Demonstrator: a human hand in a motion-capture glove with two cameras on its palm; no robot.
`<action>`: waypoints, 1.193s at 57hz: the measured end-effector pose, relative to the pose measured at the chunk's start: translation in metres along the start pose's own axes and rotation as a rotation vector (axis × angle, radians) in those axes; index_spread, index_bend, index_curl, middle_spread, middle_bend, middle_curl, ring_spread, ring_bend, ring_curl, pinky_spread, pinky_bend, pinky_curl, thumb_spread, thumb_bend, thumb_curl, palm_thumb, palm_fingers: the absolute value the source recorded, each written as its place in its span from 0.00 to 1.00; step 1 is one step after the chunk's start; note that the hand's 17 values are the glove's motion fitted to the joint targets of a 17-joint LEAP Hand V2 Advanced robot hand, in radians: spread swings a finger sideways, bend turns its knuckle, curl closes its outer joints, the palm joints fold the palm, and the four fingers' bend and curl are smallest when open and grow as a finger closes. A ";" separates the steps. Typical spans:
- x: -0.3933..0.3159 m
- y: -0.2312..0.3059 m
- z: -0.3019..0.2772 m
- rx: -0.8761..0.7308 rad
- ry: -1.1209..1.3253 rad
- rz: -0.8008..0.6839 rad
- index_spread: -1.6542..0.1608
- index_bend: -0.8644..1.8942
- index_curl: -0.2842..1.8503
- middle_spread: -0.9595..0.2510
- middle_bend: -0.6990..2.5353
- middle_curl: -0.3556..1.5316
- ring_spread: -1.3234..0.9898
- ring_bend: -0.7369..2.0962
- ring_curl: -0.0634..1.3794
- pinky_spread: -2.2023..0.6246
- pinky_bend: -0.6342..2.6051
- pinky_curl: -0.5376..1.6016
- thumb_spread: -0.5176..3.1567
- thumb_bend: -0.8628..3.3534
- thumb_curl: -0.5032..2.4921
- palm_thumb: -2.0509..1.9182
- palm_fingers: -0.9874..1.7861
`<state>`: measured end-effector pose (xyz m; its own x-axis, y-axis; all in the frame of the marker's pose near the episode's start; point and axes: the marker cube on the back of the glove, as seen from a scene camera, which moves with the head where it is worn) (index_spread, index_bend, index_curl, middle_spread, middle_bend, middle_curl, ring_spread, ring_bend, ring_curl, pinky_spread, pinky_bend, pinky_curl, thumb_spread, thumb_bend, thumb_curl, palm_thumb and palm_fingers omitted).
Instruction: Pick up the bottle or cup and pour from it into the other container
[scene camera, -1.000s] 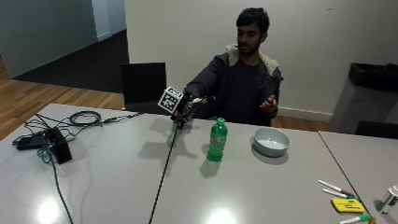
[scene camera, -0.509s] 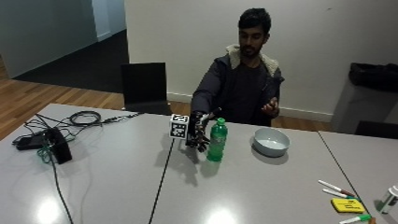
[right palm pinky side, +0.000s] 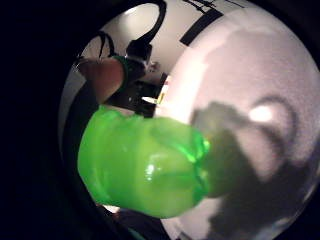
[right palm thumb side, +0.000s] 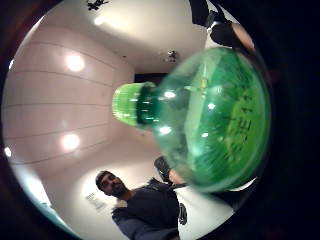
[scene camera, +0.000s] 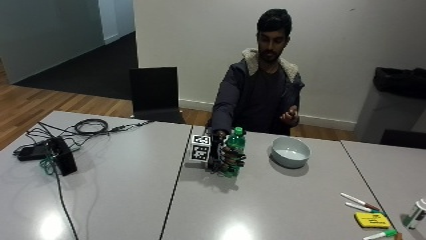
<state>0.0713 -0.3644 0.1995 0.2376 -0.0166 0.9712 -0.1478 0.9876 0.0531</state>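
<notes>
A green plastic bottle with a green cap stands upright on the grey table, left of a white bowl. My gloved right hand wraps its fingers round the bottle's lower body from the left side. The bottle fills the thumb side palm view, cap and neck showing. Its lower body fills the little finger side palm view, resting on the table. The person's bare left hand is raised near the chest, away from the bowl.
A black device with cables lies at the table's left end. Markers and a yellow pad sit near the right front, with a small container at the right edge. A black chair stands behind the table.
My right hand has come down from above the table and moved right to the bottle, and now grips its body. The bottle and bowl have not moved.
</notes>
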 end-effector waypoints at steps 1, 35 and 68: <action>0.001 0.000 0.000 0.005 -0.007 0.001 0.73 0.35 0.24 0.65 0.34 0.38 0.55 0.44 0.28 0.87 0.33 0.38 0.33 0.20 0.30 0.64 0.66; -0.031 0.006 0.007 0.109 -0.002 -0.068 0.74 0.35 0.25 0.58 0.33 0.40 0.51 0.47 0.30 0.77 0.34 0.40 0.31 0.20 0.30 0.69 0.78; -0.207 0.005 0.040 0.091 0.385 -0.288 0.75 0.35 0.26 0.59 0.34 0.41 0.50 0.47 0.31 0.76 0.36 0.41 0.31 0.20 0.30 0.70 0.79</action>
<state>-0.0174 -0.3626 0.0080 0.6166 -0.2114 0.7584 -0.1031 0.9333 0.3439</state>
